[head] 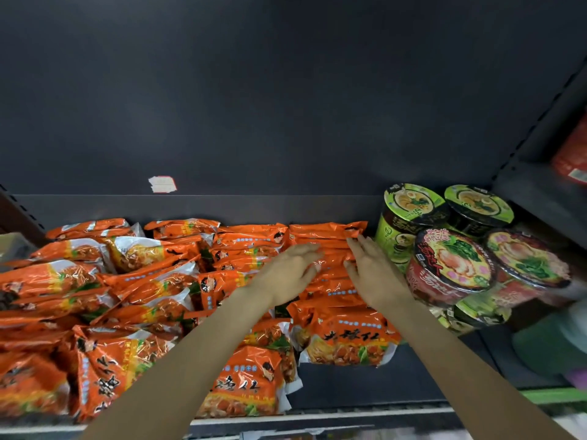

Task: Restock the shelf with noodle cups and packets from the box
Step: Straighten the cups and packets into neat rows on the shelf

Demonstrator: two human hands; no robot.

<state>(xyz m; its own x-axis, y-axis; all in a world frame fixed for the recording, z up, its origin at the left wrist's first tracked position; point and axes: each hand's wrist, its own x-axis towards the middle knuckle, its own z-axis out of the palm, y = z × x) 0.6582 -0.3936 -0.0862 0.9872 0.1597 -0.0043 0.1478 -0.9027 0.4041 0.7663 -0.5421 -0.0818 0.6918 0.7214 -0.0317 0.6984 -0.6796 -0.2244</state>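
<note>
Both hands are on the rightmost row of orange noodle packets on the dark shelf. Left hand lies flat on top of the row, fingers straight and together, pointing right and back, pressing the packets. Right hand is at the right side of the same row, fingers extended and slightly spread, thumb out to the left, fingertips touching the packet edges near the back. Neither hand is curled round anything.

That row stands on edge, front to back, from the shelf's back wall toward the front, with one packet lying face up at the near end. Left of it, more rows of the same orange packets fill the shelf, loosely piled, several tilted or overlapping. One packet lies face up near the front lip.

Just right of the right hand are the noodle cups: two green-lidded cups at the back, two red-sided cups in front of them, stacked on further green cups below. The right wrist is close to the near red cup; contact unclear.

A white label scrap is stuck to the panel above the back wall. The box isn't in view.
</note>
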